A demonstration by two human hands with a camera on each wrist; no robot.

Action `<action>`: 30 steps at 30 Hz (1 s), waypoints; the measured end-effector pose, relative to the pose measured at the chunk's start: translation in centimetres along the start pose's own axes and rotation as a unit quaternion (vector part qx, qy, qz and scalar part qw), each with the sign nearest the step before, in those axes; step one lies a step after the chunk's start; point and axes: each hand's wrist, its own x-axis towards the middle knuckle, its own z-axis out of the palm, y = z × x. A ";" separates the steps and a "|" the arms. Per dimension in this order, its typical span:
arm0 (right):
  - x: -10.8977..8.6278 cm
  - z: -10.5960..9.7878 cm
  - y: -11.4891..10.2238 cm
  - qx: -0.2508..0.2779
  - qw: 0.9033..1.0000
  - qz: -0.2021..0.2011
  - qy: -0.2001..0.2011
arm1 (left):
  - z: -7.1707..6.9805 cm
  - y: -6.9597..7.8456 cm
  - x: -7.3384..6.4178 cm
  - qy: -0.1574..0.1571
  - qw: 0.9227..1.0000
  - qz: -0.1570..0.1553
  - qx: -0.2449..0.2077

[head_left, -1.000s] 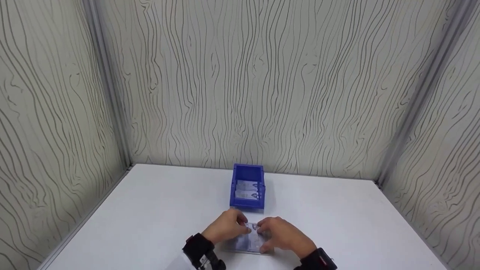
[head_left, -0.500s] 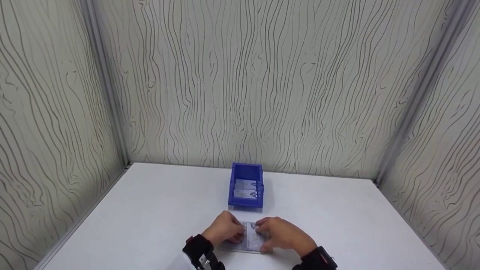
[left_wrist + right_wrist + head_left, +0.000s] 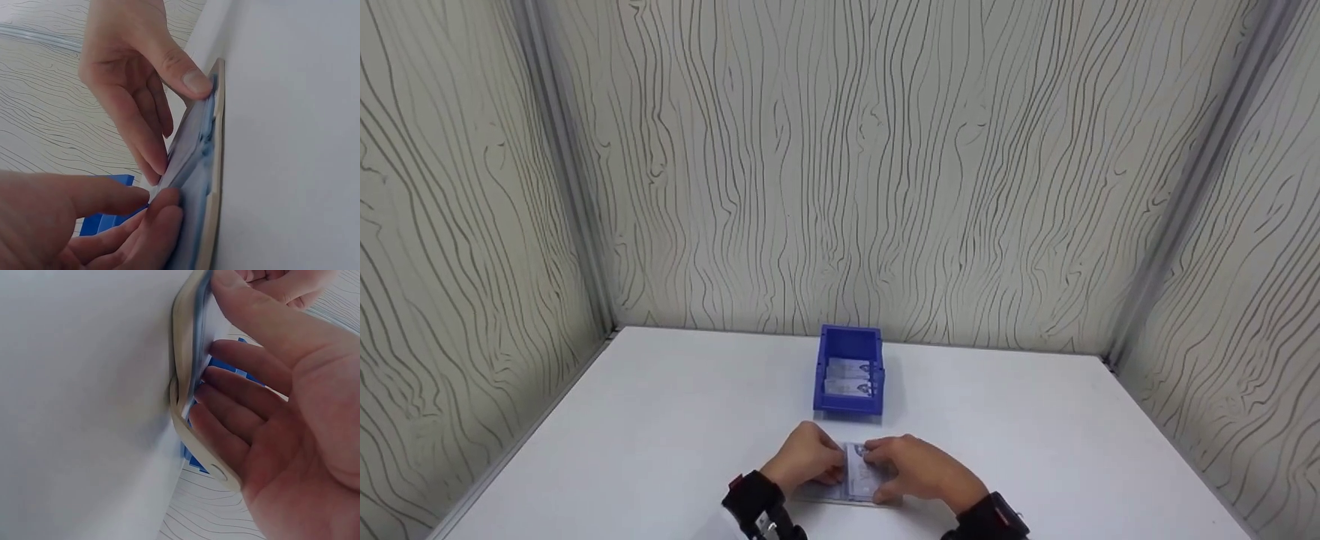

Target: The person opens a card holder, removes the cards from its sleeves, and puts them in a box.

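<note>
A card holder (image 3: 821, 493) with clear sleeves and a cream cover lies spread flat on the table. Behind its right-hand sleeve shows a pale printed card (image 3: 858, 481). My left hand (image 3: 808, 459) bends over the left half, pinching at the sleeve beside the middle fold with thumb and fingertips. Across the right half rests my right hand (image 3: 919, 469), its thumb pressing near the front edge and its extended fingertips touching farther back. In the right wrist view a cream strap (image 3: 203, 451) with a round snap sticks out from the holder's side.
Beyond the hands stands a blue bin (image 3: 848, 403) holding several pale cards (image 3: 847, 386). The white table (image 3: 682, 405) meets wood-grain patterned panels (image 3: 750, 187) at the back and both sides.
My left hand has drawn back leftward from the middle of the holder and lowered its fingers onto the left half. The right hand stays on the right half.
</note>
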 end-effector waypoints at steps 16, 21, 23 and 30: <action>0.0 0.3 -0.4 0.023 1.000 0.007 0.007 | 0.3 -0.4 0.0 0.010 1.000 0.020 -0.011; -0.1 0.3 -0.4 0.020 1.000 0.016 0.010 | 0.3 -0.4 -0.2 0.009 1.000 0.028 -0.002; -0.1 0.4 -0.4 0.019 1.000 0.018 0.010 | 0.4 -0.3 -0.2 0.012 1.000 0.028 0.004; -0.2 0.1 -0.5 0.022 0.999 0.022 0.013 | 0.2 -0.2 -0.1 0.014 1.000 0.012 0.006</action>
